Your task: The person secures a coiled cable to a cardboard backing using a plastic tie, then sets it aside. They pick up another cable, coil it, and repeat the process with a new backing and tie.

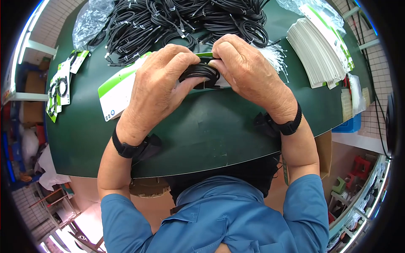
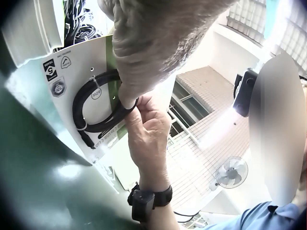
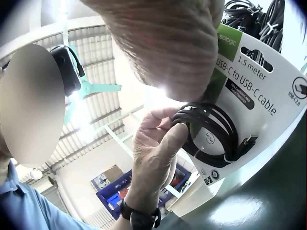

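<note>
A coiled black USB-C cable (image 1: 202, 74) lies between my two hands, bound by small ties and lying against a white and green packaging card (image 3: 254, 93). My left hand (image 1: 158, 80) pinches the coil from its left side with thumb and fingers. On the other side, my right hand (image 1: 249, 67) pinches the coil near its top with thumb and index finger. The right wrist view shows a cable plug (image 3: 248, 142) sticking out beside the coil, and a hanging slot (image 3: 256, 59) in the card.
A large heap of coiled black cables (image 1: 168, 21) covers the back of the green table (image 1: 202, 135). White ties (image 1: 276, 59) lie right of my hands, beside a stack of cards (image 1: 314, 52). Cards with cables (image 1: 63, 86) lie at left, near a clear plastic bag (image 1: 90, 23).
</note>
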